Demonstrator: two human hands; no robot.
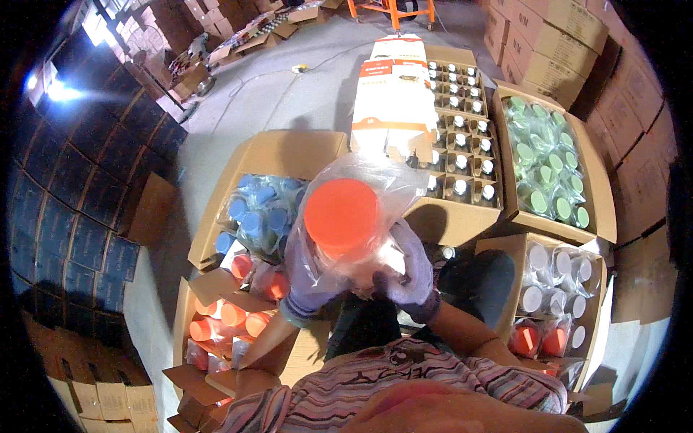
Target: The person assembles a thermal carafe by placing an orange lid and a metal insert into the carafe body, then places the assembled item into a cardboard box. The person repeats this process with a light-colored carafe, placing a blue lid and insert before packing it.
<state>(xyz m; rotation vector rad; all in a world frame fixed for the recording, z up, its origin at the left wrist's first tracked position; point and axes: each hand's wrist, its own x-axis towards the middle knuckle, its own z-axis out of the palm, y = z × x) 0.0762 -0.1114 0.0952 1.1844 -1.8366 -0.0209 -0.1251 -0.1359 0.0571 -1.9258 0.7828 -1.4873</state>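
Note:
In front of my chest is a bottle with a wide red-orange cap (341, 216), inside a clear plastic bag (393, 177). The cap faces up toward me and hides most of the bottle's body. My left hand (307, 289), in a lavender knit glove, wraps the bottle's left side through the film. On the other side my right hand (411, 281), gloved alike, has its fingers curled around the lower part of the bagged bottle. Close by my left forearm, an open carton (186, 325) holds several bottles with orange-red caps (233, 315).
Blue-capped bagged bottles (253, 220) sit in a carton at front left. Ahead are white printed cartons (375, 90) and divided boxes of white-capped bottles (460, 187). Green-capped bottles (546, 175) fill a box at right; nearer stands a grey- and red-capped box (538, 256). Stacked cartons (94, 195) line both sides.

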